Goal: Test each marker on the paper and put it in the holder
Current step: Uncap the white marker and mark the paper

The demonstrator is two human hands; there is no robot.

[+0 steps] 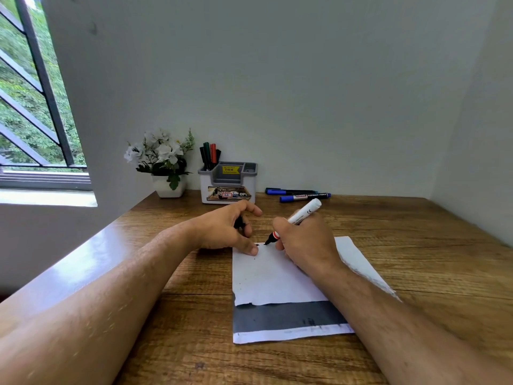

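From the head view, your right hand (306,243) grips a white marker (298,219) in a writing hold, fingers curled round the barrel, its dark tip touching the top edge of the paper (274,276) beside a small black mark. Your left hand (226,227) rests at the paper's top left corner: the thumb presses down on the sheet, and the curled fingers hold a small black thing, seemingly the marker's cap (239,224), though it is mostly hidden.

The paper lies on the wooden table (180,315) right in front of you, with a dark grey band across its near end.

The holder (227,182), white with a grey top, stands at the back of the table against the wall. Several markers (209,158) stand upright in its left compartment, green, red and black among them. Two blue markers (301,194) lie flat on the table just to the right of the holder. A white pot of white flowers (166,165) stands to the holder's left, near the window (30,101).
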